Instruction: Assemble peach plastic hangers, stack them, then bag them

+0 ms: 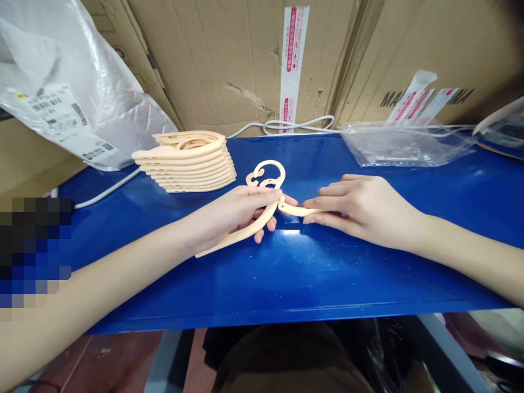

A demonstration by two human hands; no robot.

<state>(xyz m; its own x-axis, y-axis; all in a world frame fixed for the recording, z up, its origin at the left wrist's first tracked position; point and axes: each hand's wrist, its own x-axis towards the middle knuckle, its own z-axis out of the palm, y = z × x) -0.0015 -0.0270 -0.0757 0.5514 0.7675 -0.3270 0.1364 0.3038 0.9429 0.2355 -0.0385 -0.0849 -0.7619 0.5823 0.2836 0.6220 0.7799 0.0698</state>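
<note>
Over the middle of the blue table I hold a cream plastic folding hanger (256,226) with both hands. My left hand (241,210) is closed around it near the centre joint, thumb on top. One arm of the hanger slants down toward me at the left, and its curved hook (282,170) points away from me. My right hand (356,204) pinches the other arm, which reaches out to the right. Fingers cover that arm's far end. Behind my left hand stands a neat stack of several similar cream hangers (196,164), folded and lying flat.
The blue table (327,273) ends at a front edge near my body. Cardboard boxes (229,60) wall off the back. A white plastic parcel bag (82,93) leans at the back left. A clear plastic bag (401,144) and a white cable (298,126) lie along the rear.
</note>
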